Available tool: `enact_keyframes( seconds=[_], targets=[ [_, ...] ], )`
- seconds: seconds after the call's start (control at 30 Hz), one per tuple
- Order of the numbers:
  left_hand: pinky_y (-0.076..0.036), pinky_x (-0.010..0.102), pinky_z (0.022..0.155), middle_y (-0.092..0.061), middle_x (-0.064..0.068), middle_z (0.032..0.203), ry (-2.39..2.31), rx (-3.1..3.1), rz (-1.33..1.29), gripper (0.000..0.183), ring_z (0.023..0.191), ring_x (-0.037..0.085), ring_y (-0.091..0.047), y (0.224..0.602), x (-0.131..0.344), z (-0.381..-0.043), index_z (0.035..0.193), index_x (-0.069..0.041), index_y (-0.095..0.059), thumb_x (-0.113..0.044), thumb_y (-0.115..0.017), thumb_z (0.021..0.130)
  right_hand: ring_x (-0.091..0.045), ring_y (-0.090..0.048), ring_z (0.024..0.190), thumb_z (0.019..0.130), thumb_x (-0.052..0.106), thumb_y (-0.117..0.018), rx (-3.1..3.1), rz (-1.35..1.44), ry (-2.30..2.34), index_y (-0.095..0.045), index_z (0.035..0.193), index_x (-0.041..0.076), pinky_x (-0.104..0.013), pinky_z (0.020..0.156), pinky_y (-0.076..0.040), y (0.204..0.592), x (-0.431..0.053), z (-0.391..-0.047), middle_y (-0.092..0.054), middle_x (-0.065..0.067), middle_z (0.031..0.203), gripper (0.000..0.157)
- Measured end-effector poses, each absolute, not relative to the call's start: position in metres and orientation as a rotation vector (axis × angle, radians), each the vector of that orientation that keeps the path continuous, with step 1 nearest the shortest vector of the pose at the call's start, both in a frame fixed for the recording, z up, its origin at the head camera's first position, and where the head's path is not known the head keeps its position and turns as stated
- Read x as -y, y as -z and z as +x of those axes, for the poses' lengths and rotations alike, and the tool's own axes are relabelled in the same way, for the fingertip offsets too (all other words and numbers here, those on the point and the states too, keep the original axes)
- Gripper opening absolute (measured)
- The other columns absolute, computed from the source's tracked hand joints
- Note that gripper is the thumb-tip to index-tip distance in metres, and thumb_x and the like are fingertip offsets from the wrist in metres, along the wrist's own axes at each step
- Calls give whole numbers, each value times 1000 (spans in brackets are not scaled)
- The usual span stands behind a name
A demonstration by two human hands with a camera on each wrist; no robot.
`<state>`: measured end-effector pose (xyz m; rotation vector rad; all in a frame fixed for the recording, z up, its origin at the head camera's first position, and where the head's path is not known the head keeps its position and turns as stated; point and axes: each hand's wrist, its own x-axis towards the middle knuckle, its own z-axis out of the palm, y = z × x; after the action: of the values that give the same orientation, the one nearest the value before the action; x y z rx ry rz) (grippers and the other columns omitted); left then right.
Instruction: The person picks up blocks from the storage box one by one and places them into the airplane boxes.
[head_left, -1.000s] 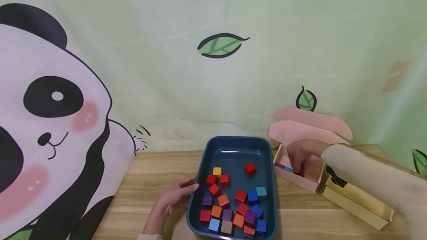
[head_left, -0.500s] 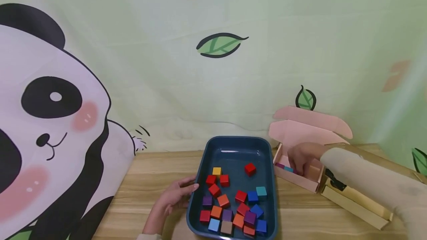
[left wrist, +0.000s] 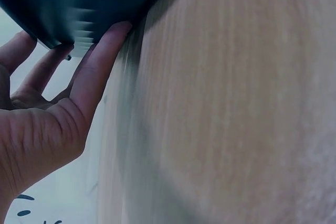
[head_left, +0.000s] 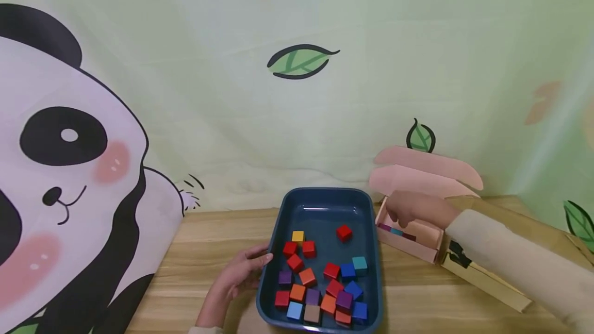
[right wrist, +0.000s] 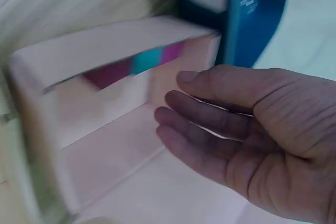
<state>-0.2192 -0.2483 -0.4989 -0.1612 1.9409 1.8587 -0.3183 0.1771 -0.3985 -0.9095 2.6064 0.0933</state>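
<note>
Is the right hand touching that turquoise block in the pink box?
Apart: the right wrist view shows a gap between right hand and turquoise block.

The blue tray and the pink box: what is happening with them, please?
A person's left hand touches the side of the blue tray, where many coloured cubes lie. The right hand, with nothing visible in it, is over the open pink box. Inside the box, purple, teal and dark red blocks sit in a row along the near wall.

Blue tray (head_left: 320, 220) holds many cubes (head_left: 307, 276); open pink box (head_left: 408, 246), perhaps three.
</note>
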Motion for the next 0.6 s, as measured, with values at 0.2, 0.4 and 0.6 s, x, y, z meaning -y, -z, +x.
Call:
enact_keyframes(
  seconds=[0.2,0.4,0.6],
  targets=[
    [-56,55,90,-47,24,151,-1865,-1931,-171,68,117,31,-62,497,248,-220,153,-6,-45,-31,-72,96,-11,-58,72,86,1,-74,-2611,-1128,97,-72,92,10,-26,69,-54,377,-142,-301,-70,0,84,11],
    [-57,55,90,-48,24,149,-1857,-1933,-194,68,114,29,-63,497,248,-219,152,-6,-46,-31,-73,95,-9,-62,84,86,12,-81,-2470,-1308,165,-71,100,12,-24,79,-55,378,-104,-272,-73,-2,97,17],
    [-57,55,89,-49,24,149,-1880,-1922,-180,68,112,28,-64,498,248,-219,152,-5,-46,-30,-73,95,-5,-62,93,86,22,-83,-2299,-1358,88,-71,111,14,-18,82,-53,388,-76,-242,-71,3,106,29]
  ],
)
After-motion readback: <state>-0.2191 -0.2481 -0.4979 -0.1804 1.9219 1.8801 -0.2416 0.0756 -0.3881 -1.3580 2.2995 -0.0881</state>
